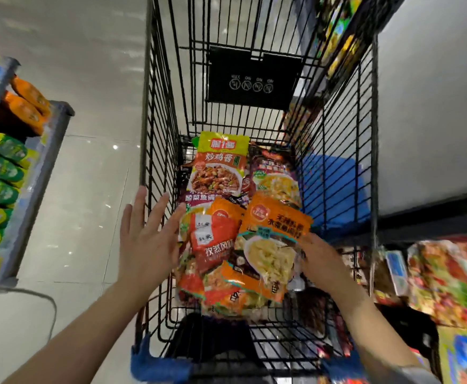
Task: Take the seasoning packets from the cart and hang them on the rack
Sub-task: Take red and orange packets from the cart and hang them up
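One cart [154, 112], two hands, many packets [237, 225].

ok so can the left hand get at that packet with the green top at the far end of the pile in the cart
Probably yes. The left hand is open just inside the cart wall, and the green-topped packet lies on top of the pile with nothing over it. The right hand is off to the other side, on an orange packet.

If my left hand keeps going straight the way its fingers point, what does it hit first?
Probably the pile of seasoning packets. The left hand is open, fingers pointing up and right, fingertips already at the pile's left edge by the cart's side wall. Depth is unclear, so it may pass just above them.
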Demonstrator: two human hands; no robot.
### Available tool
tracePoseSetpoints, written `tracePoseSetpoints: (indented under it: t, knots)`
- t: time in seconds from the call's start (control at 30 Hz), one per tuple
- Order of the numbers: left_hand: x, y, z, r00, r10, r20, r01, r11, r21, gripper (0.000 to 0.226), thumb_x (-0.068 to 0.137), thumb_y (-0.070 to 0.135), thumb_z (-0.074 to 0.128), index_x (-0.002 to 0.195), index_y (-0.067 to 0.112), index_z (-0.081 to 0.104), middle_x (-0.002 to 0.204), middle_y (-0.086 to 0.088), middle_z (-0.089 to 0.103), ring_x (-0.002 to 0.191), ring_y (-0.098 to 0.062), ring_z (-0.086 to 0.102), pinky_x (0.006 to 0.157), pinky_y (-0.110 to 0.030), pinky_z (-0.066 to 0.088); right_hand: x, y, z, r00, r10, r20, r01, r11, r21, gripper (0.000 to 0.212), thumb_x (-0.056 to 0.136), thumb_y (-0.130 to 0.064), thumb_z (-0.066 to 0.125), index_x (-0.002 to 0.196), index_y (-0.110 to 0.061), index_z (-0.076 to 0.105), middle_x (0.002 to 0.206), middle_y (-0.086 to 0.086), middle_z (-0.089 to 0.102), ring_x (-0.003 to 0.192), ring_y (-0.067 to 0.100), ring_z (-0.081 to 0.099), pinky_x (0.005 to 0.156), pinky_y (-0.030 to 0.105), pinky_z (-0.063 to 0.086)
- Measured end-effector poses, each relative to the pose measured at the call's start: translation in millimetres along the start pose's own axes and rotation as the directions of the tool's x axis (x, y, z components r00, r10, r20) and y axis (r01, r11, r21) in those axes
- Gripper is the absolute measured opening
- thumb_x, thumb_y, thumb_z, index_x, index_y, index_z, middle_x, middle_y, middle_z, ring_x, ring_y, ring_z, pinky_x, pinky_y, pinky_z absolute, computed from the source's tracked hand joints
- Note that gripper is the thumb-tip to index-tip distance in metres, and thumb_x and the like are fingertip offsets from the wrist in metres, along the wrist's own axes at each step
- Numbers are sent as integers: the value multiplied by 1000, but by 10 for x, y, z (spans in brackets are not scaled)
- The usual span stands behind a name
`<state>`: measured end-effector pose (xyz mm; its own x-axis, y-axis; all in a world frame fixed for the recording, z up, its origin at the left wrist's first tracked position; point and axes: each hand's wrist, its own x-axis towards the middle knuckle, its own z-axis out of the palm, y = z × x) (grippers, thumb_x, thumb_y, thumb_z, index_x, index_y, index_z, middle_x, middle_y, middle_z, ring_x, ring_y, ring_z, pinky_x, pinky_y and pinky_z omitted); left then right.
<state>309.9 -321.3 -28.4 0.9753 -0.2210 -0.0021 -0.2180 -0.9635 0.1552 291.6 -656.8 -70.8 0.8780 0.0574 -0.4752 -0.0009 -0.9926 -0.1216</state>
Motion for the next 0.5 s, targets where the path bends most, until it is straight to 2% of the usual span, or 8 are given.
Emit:
tracePoseSetpoints:
  t: [0.1, 0.2, 0.27, 0.37, 0.5]
  knots:
    - [-7, 6, 12, 1000, 5, -10, -5, 1000, 20, 52, 86, 34, 33, 124, 14, 61, 134, -18, 53, 138, -46, 22, 103, -64, 28, 42, -366, 52, 988, -36, 149, 37, 999, -5, 41, 95, -27, 48, 135, -19, 43, 141, 3, 41, 129, 22, 41, 102, 36, 40]
    - [2, -19, 43, 1000, 11, -27, -10, 1000, 26, 55, 94, 38, 23, 121, 12, 63, 130, -17, 56, 138, -46, 22, 103, -63, 28, 198, -804, 195, 962, -208, 176, 190, 975, 117, 61, 90, -31, 56, 145, -22, 29, 151, 2, 28, 138, 23, 27, 111, 37, 28]
    - [14, -42, 67, 999, 15, -32, -14, 999, 31, 61, 96, 41, 17, 119, 12, 65, 128, -17, 58, 138, -46, 22, 101, -64, 31, 437, -1011, 270, 952, -267, 153, 250, 961, 118, 73, 89, -31, 60, 148, -21, 19, 155, 4, 19, 142, 25, 18, 114, 38, 20]
    - [8, -32, 90, 998, 3, -58, -2, 1000, 23, 68, 97, 47, 12, 119, 11, 65, 125, -17, 60, 138, -44, 22, 100, -63, 32, 959, -1194, 338, 950, -283, 129, 265, 954, 140, 72, 93, -22, 56, 150, -22, 13, 156, 5, 15, 143, 25, 15, 114, 39, 19]
    - [12, -20, 104, 993, 3, -117, -3, 1000, 7, 63, 98, 46, 16, 120, 12, 64, 124, -15, 61, 139, -42, 22, 100, -63, 33, 1420, -1231, 431, 904, -321, 282, 283, 944, 170, 75, 91, -16, 56, 150, -23, 11, 158, 3, 11, 144, 23, 11, 117, 41, 19]
